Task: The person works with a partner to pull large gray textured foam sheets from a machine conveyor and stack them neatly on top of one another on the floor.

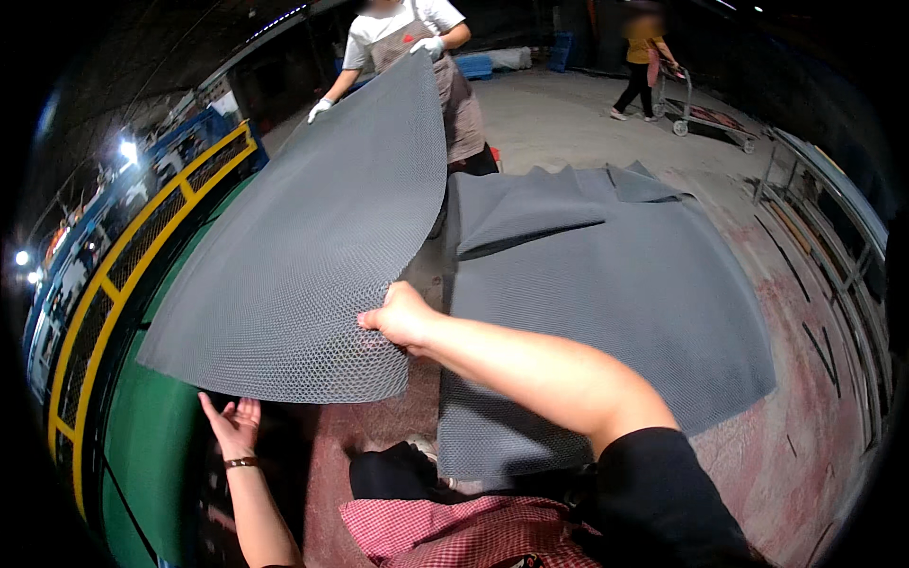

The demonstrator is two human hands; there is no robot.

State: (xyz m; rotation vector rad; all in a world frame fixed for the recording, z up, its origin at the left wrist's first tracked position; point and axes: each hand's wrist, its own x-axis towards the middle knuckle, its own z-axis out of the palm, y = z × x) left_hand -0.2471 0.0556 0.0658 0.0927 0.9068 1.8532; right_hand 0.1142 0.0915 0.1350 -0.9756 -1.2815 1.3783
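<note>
A large grey mesh mat [294,227] hangs in the air, stretched between me and a co-worker opposite. My right hand [400,317] grips its right edge, near the close corner, with thumb and fingers closed on it. Palm up and fingers spread, my left hand [235,426] is just below the near edge; I cannot tell whether the fingertips touch the mat. The co-worker [417,57], in white gloves and an apron, has hands at the far edge. To the right, more grey mats [615,303] lie in a stack, with folded parts on top.
A green conveyor surface [142,445] runs along the left, beside a yellow guard rail [118,284] and blue machinery. On the right stands a metal rack [843,208]. Farther back, a person [644,66] is at a wheeled cart [705,118].
</note>
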